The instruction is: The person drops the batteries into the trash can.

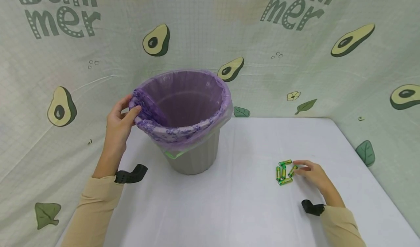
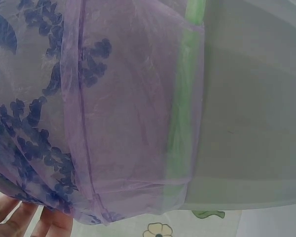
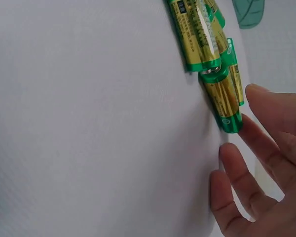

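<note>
A grey ribbed bin (image 1: 193,155) lined with a purple flower-print bag (image 1: 183,97) stands on the white table (image 1: 229,210). My left hand (image 1: 128,111) grips the bin's left rim, fingers curled over the folded bag edge. The left wrist view shows the bag (image 2: 113,108) draped over the bin wall (image 2: 251,123), with my fingertips (image 2: 19,219) at the bottom. Several green-and-gold batteries (image 1: 284,172) lie in a small cluster at the right. My right hand (image 1: 296,166) rests beside them with fingers extended, fingertips touching the nearest battery (image 3: 224,98).
An avocado-print cloth backdrop (image 1: 295,57) closes in the table at the back and both sides. Black wrist straps (image 1: 131,174) sit on both forearms. White tabletop stretches between the bin and the batteries.
</note>
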The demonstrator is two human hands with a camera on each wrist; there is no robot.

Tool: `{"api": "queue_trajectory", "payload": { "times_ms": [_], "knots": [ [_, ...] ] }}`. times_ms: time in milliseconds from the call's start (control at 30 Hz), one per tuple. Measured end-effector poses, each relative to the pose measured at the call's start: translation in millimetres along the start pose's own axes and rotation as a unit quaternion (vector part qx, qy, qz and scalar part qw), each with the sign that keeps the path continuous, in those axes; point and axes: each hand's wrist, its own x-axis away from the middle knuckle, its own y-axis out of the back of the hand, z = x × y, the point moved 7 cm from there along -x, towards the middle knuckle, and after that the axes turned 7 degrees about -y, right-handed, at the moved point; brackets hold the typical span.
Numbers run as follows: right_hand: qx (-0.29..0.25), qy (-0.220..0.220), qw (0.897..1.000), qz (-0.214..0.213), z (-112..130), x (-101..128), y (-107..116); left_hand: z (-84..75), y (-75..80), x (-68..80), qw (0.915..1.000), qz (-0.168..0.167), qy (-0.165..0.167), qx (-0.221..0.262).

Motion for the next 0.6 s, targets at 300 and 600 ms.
{"api": "queue_trajectory", "payload": {
  "times_ms": [300,600],
  "knots": [
    [0.027,0.064,0.998,-0.008,-6,-9,-1,0.8,0.0,-1.1,1.0,0.001,-0.001,0.001],
    [0.049,0.055,0.997,-0.003,-9,-16,-5,2.1,-0.2,-1.5,1.0,0.001,0.002,0.0]
  ]
}}
